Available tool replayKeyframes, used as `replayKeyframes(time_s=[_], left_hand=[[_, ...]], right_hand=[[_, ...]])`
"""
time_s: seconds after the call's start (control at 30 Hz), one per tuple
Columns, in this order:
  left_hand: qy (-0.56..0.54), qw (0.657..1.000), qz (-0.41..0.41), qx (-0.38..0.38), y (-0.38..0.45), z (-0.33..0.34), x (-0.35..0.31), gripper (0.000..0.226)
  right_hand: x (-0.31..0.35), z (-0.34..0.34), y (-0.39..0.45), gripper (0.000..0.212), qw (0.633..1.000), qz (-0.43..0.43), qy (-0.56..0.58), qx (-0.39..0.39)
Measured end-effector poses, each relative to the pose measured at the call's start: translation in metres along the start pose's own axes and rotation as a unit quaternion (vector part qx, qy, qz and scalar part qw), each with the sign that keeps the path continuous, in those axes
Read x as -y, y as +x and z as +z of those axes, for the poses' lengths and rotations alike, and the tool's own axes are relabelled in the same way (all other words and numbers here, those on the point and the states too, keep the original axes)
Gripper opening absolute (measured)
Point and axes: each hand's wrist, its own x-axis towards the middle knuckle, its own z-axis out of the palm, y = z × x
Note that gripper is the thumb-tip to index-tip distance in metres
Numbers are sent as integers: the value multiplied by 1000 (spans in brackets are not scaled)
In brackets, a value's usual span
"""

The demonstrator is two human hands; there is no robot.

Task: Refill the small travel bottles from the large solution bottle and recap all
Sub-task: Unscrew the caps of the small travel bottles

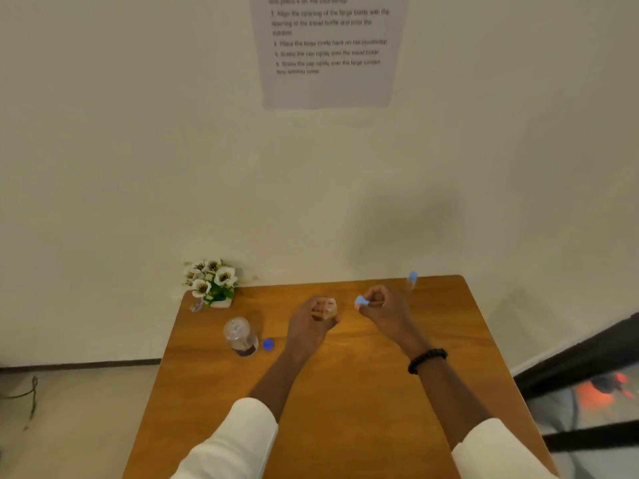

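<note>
the small travel bottle [324, 308] sits clear and uncapped in my left hand [311, 323], fingers wrapped shut around it. its light blue cap [360, 300] is pinched in my right hand [383, 311], just beside the bottle's mouth. if i tilt the bottle while reaching across, solution could spill; a crooked start could cross-thread the cap. left of my fingers, the large solution bottle [241, 337] stands open, its blue cap [268, 344] beside it.
</note>
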Motion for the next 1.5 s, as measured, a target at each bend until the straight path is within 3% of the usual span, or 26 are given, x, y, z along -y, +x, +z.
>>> replayKeyframes(time_s=[0.17,0.37,0.47,0.6,0.73,1.07,1.2,1.3,1.4,1.5], left_hand=[[36,998,-35,30,14,41,41,25],[87,992,-64,60,31,86,89,25],[92,991,-69,65,40,104,104,25],[121,988,-64,69,53,122,119,26],[145,983,-79,80,64,133,133,30],[152,982,-79,83,63,129,140,34],[155,979,-93,96,68,129,134,54],[177,964,-110,167,68,123,134,80],[203,949,-103,219,71,111,124,100],[198,953,-72,219,80,97,99,108]], right_hand=[[-72,2,8,37,994,50,-80,57],[-135,11,22,18,987,71,-127,61],[-158,24,37,22,985,70,-142,63],[-180,40,50,7,984,41,-162,67],[-193,46,60,4,983,19,-171,57],[-207,42,67,27,968,32,-238,74],[-207,33,69,39,968,34,-221,113],[-199,16,72,55,980,18,-157,119],[-181,-11,89,49,989,-5,-138,53],[-161,-41,118,33,985,-41,-159,-62]])
